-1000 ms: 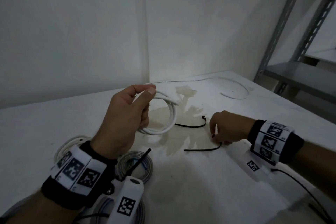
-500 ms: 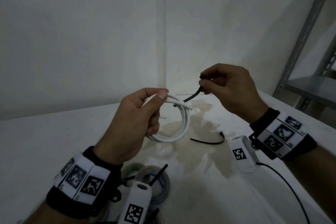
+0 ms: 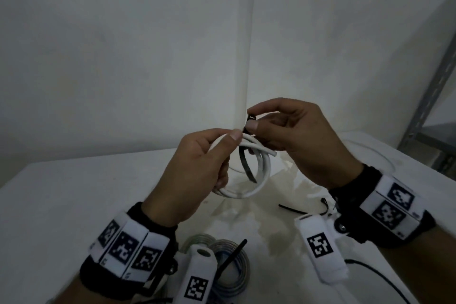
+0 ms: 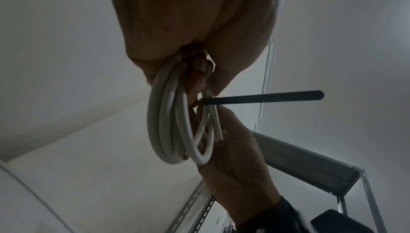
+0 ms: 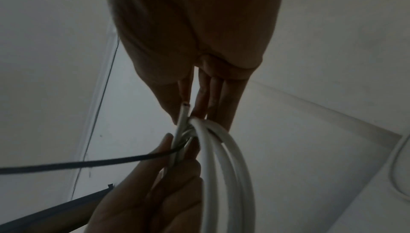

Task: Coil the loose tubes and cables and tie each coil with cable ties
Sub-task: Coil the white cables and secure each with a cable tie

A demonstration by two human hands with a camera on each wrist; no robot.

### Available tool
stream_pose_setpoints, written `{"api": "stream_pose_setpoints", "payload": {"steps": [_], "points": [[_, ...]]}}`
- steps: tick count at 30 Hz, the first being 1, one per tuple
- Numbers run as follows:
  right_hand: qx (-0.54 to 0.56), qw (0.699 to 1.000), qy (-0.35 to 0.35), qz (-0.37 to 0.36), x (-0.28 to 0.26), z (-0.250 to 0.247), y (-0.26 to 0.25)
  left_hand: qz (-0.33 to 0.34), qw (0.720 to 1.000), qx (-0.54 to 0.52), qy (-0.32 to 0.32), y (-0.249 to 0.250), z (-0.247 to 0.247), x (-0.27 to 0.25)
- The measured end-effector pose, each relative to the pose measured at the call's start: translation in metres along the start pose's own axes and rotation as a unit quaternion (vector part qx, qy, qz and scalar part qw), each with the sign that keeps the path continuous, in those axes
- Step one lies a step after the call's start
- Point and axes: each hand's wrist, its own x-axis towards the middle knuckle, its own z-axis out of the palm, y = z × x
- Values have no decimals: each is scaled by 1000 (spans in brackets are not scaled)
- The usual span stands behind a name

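Note:
My left hand (image 3: pixel 209 155) holds a small coil of white tube (image 3: pixel 261 175) up above the table, thumb and fingers pinching its top. In the left wrist view the white coil (image 4: pixel 168 128) hangs from that hand. My right hand (image 3: pixel 283 136) pinches a black cable tie (image 3: pixel 246 165) at the coil's top; the tie's strap curves down through the coil's middle. The strap sticks out sideways in the left wrist view as a black cable tie (image 4: pixel 261 97), and it crosses the tube end in the right wrist view as a black cable tie (image 5: pixel 88 163).
A second black cable tie (image 3: pixel 303 210) lies on the stained white table (image 3: pixel 74 205) under my right wrist. Grey tied coils (image 3: pixel 232 261) sit near the front edge. A loose white tube (image 3: pixel 370 155) lies at the right, before a metal shelf (image 3: pixel 434 136).
My right hand picked a black tie off the table, lifted it and brought it to the coil's top. The tie now hangs through the coil. Both hands rose and drew together.

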Motion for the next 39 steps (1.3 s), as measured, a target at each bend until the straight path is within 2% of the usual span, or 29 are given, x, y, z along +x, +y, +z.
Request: {"api": "stream_pose_setpoints", "payload": {"steps": [3, 6, 9, 12, 14, 18, 22, 26, 28, 34, 39], "points": [[-6, 1000, -6, 4, 3, 4, 0, 33, 997, 69, 19, 1, -4, 0], [-44, 999, -4, 2, 5, 7, 0, 51, 995, 74, 36, 0, -7, 2], [-150, 986, -3, -69, -2, 4, 2, 60, 994, 64, 69, -2, -12, 6], [-220, 963, -69, -141, -18, 9, 8, 64, 992, 59, 94, -3, -16, 8], [-217, 961, -64, -161, -23, 19, 16, 68, 990, 78, 98, -4, -15, 7], [-155, 967, 18, -202, -18, 37, 22, 78, 988, 84, 104, -4, -13, 7], [-130, 968, 31, -211, -16, 41, 20, 76, 990, 37, 117, -5, -17, 9], [27, 978, 98, -183, -16, 46, 15, 89, 987, 37, 129, -10, -20, 11], [68, 979, 103, -163, -14, 47, 11, 97, 984, 47, 144, -13, -21, 13], [73, 993, 78, -55, -6, 49, 7, 180, 964, 118, 156, -7, -24, 12], [43, 997, 60, -27, -1, 49, 7, 207, 955, 144, 158, -7, -22, 11]]}}
